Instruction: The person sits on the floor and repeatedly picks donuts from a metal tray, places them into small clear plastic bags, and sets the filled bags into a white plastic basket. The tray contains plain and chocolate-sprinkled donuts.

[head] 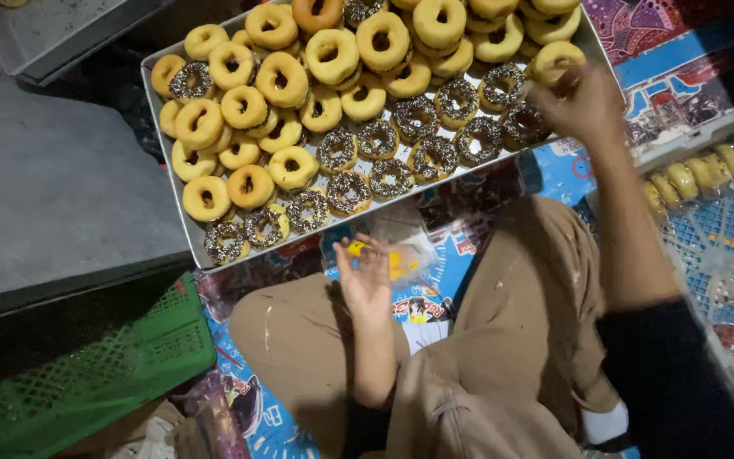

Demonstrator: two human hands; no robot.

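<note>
A metal tray (187,223) lies tilted on the floor in front of my crossed legs. It holds several plain yellow donuts (282,78) and several donuts with chocolate sprinkles (391,177). My right hand (584,106), blurred, reaches to the tray's right corner, its fingers curled on a plain donut (556,56). My left hand (365,279) is raised over my knee, palm up with fingers apart. Just beyond it lies a clear plastic bag (409,255) with something yellow inside. I cannot tell whether the fingertips touch it.
A green plastic crate (78,374) stands at lower left beside a grey slab (44,187). A white lattice crate (724,246) at right holds a row of small yellow pastries (698,174). Colourful printed sheets (664,59) cover the floor. Another metal tray (53,34) sits at top left.
</note>
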